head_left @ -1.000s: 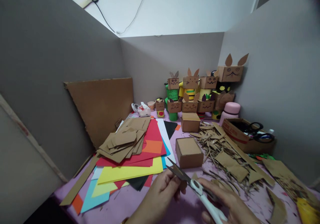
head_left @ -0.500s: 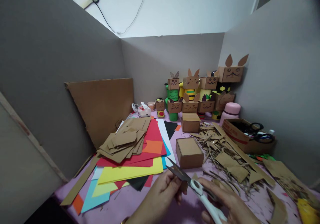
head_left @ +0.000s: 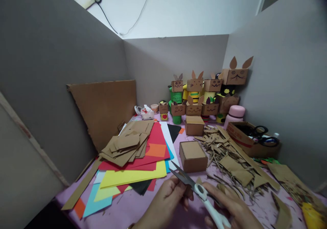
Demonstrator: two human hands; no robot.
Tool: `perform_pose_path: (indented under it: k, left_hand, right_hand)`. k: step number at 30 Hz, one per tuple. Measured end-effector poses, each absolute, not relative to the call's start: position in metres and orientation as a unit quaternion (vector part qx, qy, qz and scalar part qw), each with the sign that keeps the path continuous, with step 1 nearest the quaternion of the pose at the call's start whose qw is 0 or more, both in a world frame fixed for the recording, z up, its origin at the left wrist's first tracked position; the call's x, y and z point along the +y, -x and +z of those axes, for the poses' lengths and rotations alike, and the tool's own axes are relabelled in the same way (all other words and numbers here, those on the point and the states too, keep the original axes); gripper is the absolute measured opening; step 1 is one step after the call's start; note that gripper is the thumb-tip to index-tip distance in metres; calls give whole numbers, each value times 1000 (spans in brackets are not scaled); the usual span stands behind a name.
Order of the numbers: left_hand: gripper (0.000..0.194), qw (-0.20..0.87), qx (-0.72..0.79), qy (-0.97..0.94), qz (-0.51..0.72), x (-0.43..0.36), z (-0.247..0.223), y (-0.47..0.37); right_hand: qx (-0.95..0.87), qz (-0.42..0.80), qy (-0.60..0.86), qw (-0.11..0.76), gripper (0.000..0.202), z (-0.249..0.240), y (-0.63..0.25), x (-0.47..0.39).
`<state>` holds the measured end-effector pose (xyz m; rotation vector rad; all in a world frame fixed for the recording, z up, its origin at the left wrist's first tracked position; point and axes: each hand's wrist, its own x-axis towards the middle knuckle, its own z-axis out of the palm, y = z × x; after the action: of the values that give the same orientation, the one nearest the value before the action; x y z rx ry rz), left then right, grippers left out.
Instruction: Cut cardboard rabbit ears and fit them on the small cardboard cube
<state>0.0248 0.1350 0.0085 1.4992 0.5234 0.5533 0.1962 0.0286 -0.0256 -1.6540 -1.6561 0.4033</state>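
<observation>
White-handled scissors (head_left: 208, 201) are in my right hand (head_left: 233, 207), their dark blades parted and pointing up and to the left. My left hand (head_left: 170, 196) lies just under the blades with its fingers pinched together. Whatever sits between those fingertips is hidden by the blades and the hand itself. A closed brown cardboard box (head_left: 193, 156) stands on the table just beyond the scissors' tips. Behind it is a second small cardboard box (head_left: 194, 125).
Cardboard pieces (head_left: 127, 142) lie over coloured paper sheets (head_left: 135, 175) at left. Cardboard scraps (head_left: 236, 169) cover the right side, near a box of tools (head_left: 251, 140) and a pink flask (head_left: 235, 115). Cardboard animal figures (head_left: 195, 108) stand stacked at the back.
My left hand has shifted slightly to the right below the blades. The scissors remain parted in my right hand, at nearly the same place.
</observation>
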Motion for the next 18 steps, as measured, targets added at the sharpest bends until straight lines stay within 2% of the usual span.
perform_pose_path:
  k: [7,13,18]
  left_hand:
    - [34,676,231,-654,249,136,2,-24]
    - [29,685,242,-614,308,139,-10,-25]
    - [30,705,217,-608,295,139,-9,-24]
  right_hand:
    - [-650,176,657,340,52,-29,-198,28]
    - [-651,178,657,336,53,-28,-198,30]
    - [-650,173,666,322,52,-26,-197,34]
